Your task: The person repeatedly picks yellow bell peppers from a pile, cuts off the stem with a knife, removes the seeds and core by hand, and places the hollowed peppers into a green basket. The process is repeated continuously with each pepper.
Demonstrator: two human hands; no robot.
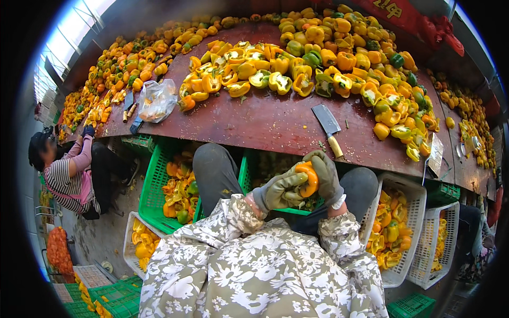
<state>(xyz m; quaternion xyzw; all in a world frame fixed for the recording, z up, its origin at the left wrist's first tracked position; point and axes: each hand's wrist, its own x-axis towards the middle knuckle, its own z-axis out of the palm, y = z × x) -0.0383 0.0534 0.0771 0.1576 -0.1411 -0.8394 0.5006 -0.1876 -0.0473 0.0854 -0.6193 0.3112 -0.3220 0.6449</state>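
An orange bell pepper piece is held between my gloved hands over my lap. My left hand grips its left side; my right hand closes around its upper right side, and its fingertips are partly hidden. Just beyond, a cleaver with a wooden handle lies on the dark red table. Halved yellow peppers lie cut side up past it, and a heap of whole peppers stands behind them. Between my knees is a green crate with pepper scraps, its contents partly hidden by my hands.
Crates of pepper pieces flank my legs: a green one at left, white ones at right. A plastic bag and more knives lie at the table's left. A co-worker sits at far left, another person at far right.
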